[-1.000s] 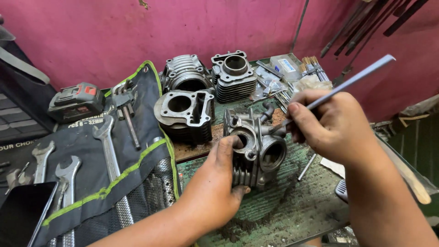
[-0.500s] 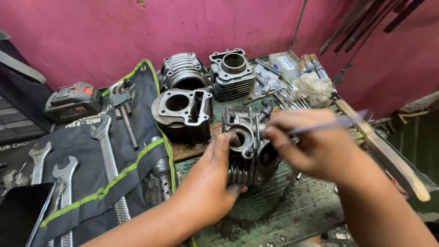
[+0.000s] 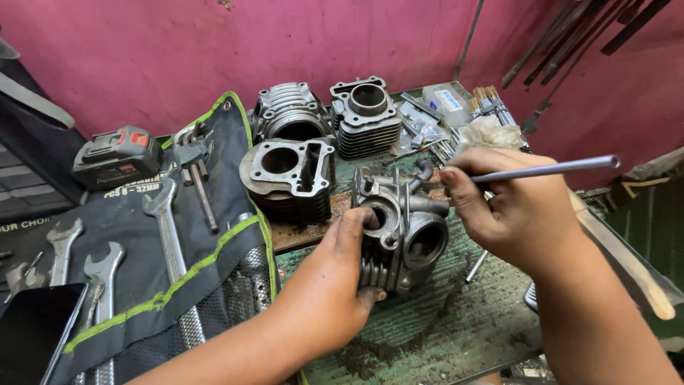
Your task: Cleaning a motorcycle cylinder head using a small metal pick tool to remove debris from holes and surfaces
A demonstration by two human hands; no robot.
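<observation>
My left hand (image 3: 335, 278) grips a grey finned engine cylinder head (image 3: 402, 232) that stands on its side on the green workbench (image 3: 442, 335). My right hand (image 3: 513, 207) holds a thin metal rod (image 3: 556, 169) nearly level, its near end at the top of the head. Three more engine cylinders stand behind: one dark (image 3: 288, 178) close by, two finned ones (image 3: 288, 110) (image 3: 367, 114) against the pink wall.
A black tool roll with a green edge (image 3: 164, 235) lies at left, carrying several spanners (image 3: 167, 235). A cordless tool battery (image 3: 117, 157) sits beyond it. A dark phone (image 3: 32, 331) lies at the lower left. Small parts and a box (image 3: 445, 100) clutter the back right. Long rods lean at the top right.
My right hand has lowered the rod from a steep upward tilt to nearly level and brought it closer to the head. My left hand keeps its grip.
</observation>
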